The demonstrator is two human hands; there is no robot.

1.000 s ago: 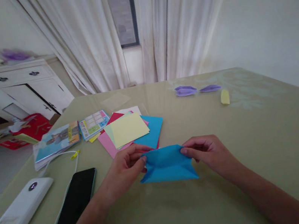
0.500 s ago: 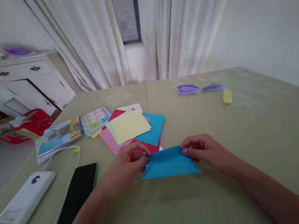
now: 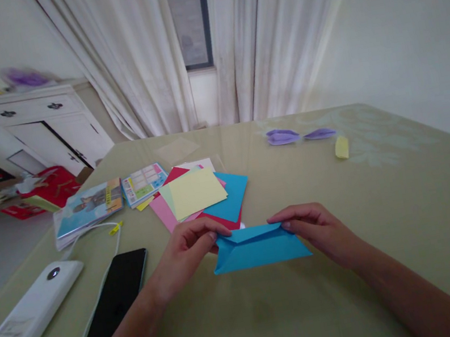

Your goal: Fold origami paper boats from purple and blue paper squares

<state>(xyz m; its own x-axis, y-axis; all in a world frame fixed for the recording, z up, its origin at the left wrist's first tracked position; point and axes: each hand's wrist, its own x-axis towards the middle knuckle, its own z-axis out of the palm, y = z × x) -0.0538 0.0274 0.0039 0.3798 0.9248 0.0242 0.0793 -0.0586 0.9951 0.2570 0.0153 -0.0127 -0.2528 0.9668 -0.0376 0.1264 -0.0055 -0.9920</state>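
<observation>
A folded piece of blue paper (image 3: 262, 251) is held between my two hands, just above the table. Its lower edge is wide, and a narrow flap is bent over along the upper edge. My left hand (image 3: 191, 249) pinches the upper left corner between thumb and fingers. At the upper right corner, my right hand (image 3: 314, 225) grips the paper the same way. Just beyond my hands lies a spread of coloured sheets, with a pale yellow sheet (image 3: 198, 191) on top and a blue sheet (image 3: 231, 193) under it.
On the left lie a black phone (image 3: 111, 314), a white device (image 3: 30, 322) with a cable, and booklets (image 3: 89, 208). Purple folded papers (image 3: 283, 136) and a small yellow folded paper (image 3: 341, 147) rest at the far right of the table (image 3: 387, 210).
The upper edge of the blue paper now folds over as a flap towards me. My right hand has shifted slightly right, and the fingers of both hands lie flatter along that edge.
</observation>
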